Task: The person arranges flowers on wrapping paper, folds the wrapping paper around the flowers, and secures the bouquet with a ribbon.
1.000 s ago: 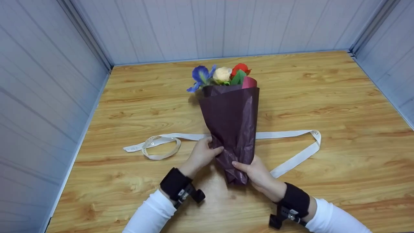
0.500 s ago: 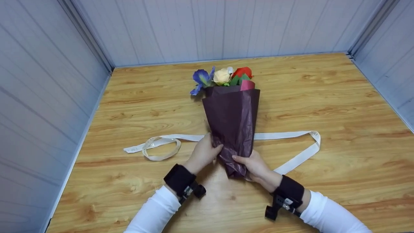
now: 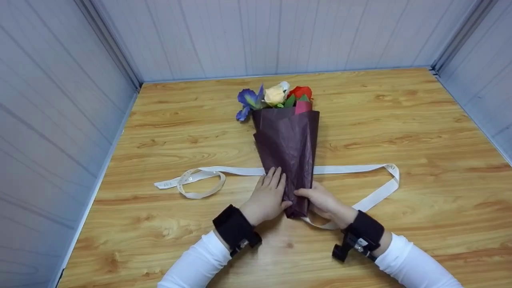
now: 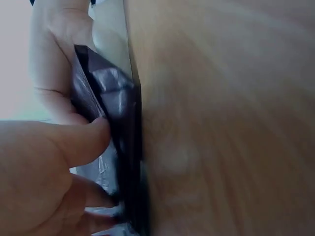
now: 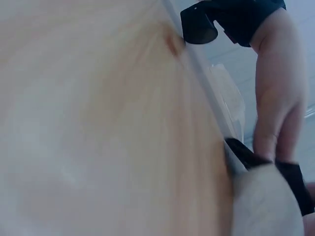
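A bouquet [image 3: 286, 140] in dark plum wrapping paper lies flat in the head view, its folded end toward me. Blue-purple, cream and red flowers with green leaves stick out at its far end. My left hand [image 3: 269, 198] rests on the lower left side of the wrapper with its fingers straight. With the thumb on top, my right hand [image 3: 323, 202] grips the lower right edge; its other fingers are mostly hidden. Close up in the left wrist view, the wrapper's creased bottom end [image 4: 118, 98] shows between both hands.
A white ribbon [image 3: 348, 169] runs crosswise under the bouquet. Its left part forms a loop [image 3: 201, 196], and its right part folds back toward my right wrist. Grey panel walls [image 3: 256, 40] border the wooden table [image 3: 400, 132] at the back and sides.
My left hand has gone from holding the wrapper's left edge to lying flat over it, with that side folded inward. The bouquet has slid slightly away; my right hand keeps its grip.
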A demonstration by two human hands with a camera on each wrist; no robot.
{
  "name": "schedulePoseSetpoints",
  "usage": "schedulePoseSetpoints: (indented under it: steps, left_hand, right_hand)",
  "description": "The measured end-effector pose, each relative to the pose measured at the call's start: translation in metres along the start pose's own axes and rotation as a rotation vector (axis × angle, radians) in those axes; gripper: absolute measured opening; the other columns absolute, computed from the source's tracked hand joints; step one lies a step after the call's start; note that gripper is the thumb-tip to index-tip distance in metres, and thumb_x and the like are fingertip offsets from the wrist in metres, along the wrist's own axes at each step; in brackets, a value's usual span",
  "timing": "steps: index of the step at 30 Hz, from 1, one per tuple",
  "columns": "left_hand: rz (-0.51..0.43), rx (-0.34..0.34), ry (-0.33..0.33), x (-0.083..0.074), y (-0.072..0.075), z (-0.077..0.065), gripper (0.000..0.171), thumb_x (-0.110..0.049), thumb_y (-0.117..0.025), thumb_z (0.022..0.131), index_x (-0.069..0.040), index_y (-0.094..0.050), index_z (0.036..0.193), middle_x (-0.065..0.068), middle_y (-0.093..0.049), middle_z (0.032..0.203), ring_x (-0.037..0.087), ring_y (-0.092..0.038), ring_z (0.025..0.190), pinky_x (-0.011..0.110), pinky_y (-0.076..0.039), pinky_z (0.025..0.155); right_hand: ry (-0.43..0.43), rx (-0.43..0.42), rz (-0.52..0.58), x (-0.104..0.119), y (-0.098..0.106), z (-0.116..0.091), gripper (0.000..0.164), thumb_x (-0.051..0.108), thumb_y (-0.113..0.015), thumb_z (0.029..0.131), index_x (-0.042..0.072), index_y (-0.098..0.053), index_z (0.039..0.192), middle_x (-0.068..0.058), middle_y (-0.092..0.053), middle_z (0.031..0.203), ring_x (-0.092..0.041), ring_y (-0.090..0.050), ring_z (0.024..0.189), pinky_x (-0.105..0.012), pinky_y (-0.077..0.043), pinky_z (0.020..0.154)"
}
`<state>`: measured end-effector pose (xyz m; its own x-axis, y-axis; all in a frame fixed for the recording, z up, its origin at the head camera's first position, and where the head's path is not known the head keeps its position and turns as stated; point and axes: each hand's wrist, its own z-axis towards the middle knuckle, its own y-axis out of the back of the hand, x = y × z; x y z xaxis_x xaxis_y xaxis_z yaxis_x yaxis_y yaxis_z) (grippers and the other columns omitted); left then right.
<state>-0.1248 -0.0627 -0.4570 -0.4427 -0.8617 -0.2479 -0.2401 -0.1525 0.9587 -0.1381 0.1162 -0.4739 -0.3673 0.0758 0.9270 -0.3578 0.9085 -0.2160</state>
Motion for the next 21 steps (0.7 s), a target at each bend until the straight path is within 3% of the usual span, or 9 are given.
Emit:
schedulePoseSetpoints:
  steps: [2, 4, 8, 10, 12, 14, 18, 21]
  left_hand:
    - [0.002, 0.032, 0.01, 0.0, -0.001, 0.001, 0.075, -0.042, -0.057, 0.1, 0.004, -0.031, 0.152, 0.022, -0.023, 0.159, 0.035, -0.019, 0.147, 0.049, -0.021, 0.116]
    - [0.014, 0.046, 0.019, 0.001, -0.002, 0.003, 0.075, -0.043, -0.057, 0.099, 0.003, -0.032, 0.152, 0.021, -0.025, 0.159, 0.034, -0.022, 0.147, 0.049, -0.023, 0.115]
    - [0.034, 0.041, 0.022, 0.001, -0.003, 0.005, 0.075, -0.044, -0.059, 0.098, 0.002, -0.035, 0.151, 0.021, -0.029, 0.157, 0.034, -0.027, 0.144, 0.049, -0.027, 0.114]
    - [0.038, 0.027, 0.021, 0.001, -0.004, 0.005, 0.075, -0.044, -0.061, 0.097, 0.003, -0.036, 0.15, 0.022, -0.031, 0.156, 0.035, -0.029, 0.143, 0.049, -0.029, 0.112]
    - [0.04, 0.015, 0.02, 0.001, -0.004, 0.005, 0.075, -0.044, -0.062, 0.096, 0.003, -0.037, 0.149, 0.022, -0.032, 0.155, 0.036, -0.031, 0.142, 0.049, -0.031, 0.112]
    - [0.039, 0.015, 0.02, 0.001, -0.004, 0.005, 0.075, -0.044, -0.062, 0.096, 0.003, -0.037, 0.149, 0.022, -0.032, 0.155, 0.036, -0.032, 0.142, 0.049, -0.031, 0.111]
    - [0.013, 0.054, 0.02, 0.006, 0.0, 0.003, 0.075, -0.043, -0.061, 0.097, 0.002, -0.036, 0.151, 0.021, -0.03, 0.157, 0.036, -0.031, 0.142, 0.052, -0.029, 0.112]
    - [-0.026, 0.071, 0.03, 0.013, 0.007, -0.001, 0.071, -0.042, -0.06, 0.098, 0.001, -0.039, 0.15, 0.019, -0.033, 0.156, 0.036, -0.032, 0.142, 0.054, -0.028, 0.112]
  right_hand:
    - [-0.016, 0.047, -0.133, 0.008, 0.009, -0.003, 0.041, 0.001, -0.05, 0.096, -0.022, -0.045, 0.129, -0.013, -0.07, 0.104, -0.015, -0.068, 0.089, -0.03, -0.056, 0.081]
    - [0.059, 0.041, -0.408, 0.017, 0.016, -0.005, 0.035, 0.006, -0.054, 0.097, -0.019, -0.054, 0.122, -0.014, -0.071, 0.097, -0.016, -0.068, 0.082, -0.031, -0.056, 0.075]
    - [0.371, -0.181, -1.078, 0.027, 0.022, -0.005, 0.032, 0.011, -0.066, 0.091, -0.013, -0.061, 0.113, -0.022, -0.066, 0.1, -0.034, -0.065, 0.089, -0.044, -0.053, 0.08]
    - [0.517, -0.278, -1.286, 0.028, 0.019, -0.002, 0.037, 0.01, -0.072, 0.086, -0.012, -0.06, 0.114, -0.029, -0.06, 0.111, -0.044, -0.058, 0.104, -0.053, -0.047, 0.091]
    - [0.598, -0.247, -1.395, 0.028, 0.015, 0.002, 0.046, 0.008, -0.074, 0.083, -0.013, -0.057, 0.12, -0.036, -0.051, 0.126, -0.052, -0.05, 0.116, -0.06, -0.04, 0.099]
    - [0.597, -0.136, -1.472, 0.028, 0.01, 0.006, 0.049, 0.008, -0.072, 0.085, -0.011, -0.055, 0.127, -0.038, -0.041, 0.139, -0.055, -0.04, 0.127, -0.063, -0.031, 0.105]
    - [0.432, 0.109, -1.558, 0.028, 0.004, 0.013, 0.048, 0.015, -0.064, 0.095, -0.003, -0.053, 0.138, -0.033, -0.03, 0.152, -0.052, -0.027, 0.139, -0.066, -0.019, 0.11]
    - [0.354, 0.177, -1.579, 0.029, 0.004, 0.016, 0.048, 0.019, -0.061, 0.098, 0.002, -0.052, 0.142, -0.03, -0.029, 0.154, -0.05, -0.025, 0.141, -0.066, -0.017, 0.11]
